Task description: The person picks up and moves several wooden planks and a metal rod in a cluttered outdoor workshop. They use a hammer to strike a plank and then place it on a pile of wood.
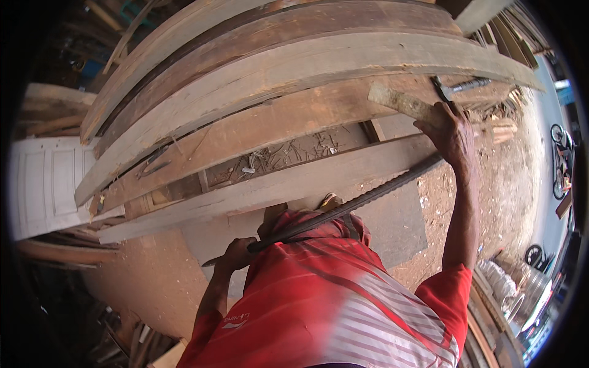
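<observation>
My left hand [239, 253] is closed round a dark ribbed metal bar [356, 205], close to its tapered lower end. The bar slants up across the front of my body, and its far end meets my right wrist, where I cannot tell if it stops or passes behind. My right hand [451, 132] grips a short, rough, pale wood strip [399, 103] that points left over the planks. A hammer [457, 89] lies just beyond that hand. Before me, a brown plank [257, 132] and a greyish board [270, 189] flank a gap strewn with loose nails [288, 154].
Long thick beams [294, 64] lie side by side at the far side. Dark tongs or pliers [152, 164] rest on the left planks. A white panelled door [52, 181] is at left. Wood scraps [500, 126] lie at right, with a road [546, 110] and parked bicycle [558, 161] beyond.
</observation>
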Motion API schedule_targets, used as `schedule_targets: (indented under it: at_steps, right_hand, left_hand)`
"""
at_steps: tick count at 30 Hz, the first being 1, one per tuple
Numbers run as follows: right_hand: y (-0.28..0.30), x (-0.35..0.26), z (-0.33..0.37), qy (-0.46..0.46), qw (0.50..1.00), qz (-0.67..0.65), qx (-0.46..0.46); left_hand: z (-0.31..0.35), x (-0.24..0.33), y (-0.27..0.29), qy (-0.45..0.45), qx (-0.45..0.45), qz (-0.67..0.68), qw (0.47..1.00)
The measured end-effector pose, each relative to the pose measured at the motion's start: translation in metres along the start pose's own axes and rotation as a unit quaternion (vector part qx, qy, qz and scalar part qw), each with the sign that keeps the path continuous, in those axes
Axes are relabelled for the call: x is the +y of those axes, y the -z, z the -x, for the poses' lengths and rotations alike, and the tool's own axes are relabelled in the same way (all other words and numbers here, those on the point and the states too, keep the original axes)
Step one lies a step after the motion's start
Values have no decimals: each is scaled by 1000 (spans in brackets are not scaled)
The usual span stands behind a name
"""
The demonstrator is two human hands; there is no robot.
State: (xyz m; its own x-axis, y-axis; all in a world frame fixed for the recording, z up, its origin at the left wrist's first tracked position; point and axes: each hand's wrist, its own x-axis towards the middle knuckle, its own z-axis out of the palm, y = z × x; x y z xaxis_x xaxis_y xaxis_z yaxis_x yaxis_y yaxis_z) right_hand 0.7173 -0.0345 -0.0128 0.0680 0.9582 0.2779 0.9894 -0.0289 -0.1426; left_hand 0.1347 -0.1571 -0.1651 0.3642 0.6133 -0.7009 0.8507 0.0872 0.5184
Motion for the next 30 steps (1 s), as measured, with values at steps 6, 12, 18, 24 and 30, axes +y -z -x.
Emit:
schedule_targets:
  at_steps: [6, 12, 18, 24, 30]
  right_hand:
    - [-59, -69, -34, 126, 991, -32, -38]
    - [-119, -84, -56, 82, 992, 40, -83]
    - [-71, -139, -16, 106, 979, -151, -83]
    - [-43, -199, 61, 275, 929, -184, -167]
    - [-56, -213, 108, 277, 912, -211, -215]
  left_hand:
    - [10, 25, 28, 25, 22, -19, 999]
    - [4, 34, 41, 42, 27, -45, 998]
    - [1, 39, 60, 70, 0, -52, 996]
    - [25, 46, 90, 12, 21, -51, 998]
    - [44, 53, 105, 19, -1, -72, 997]
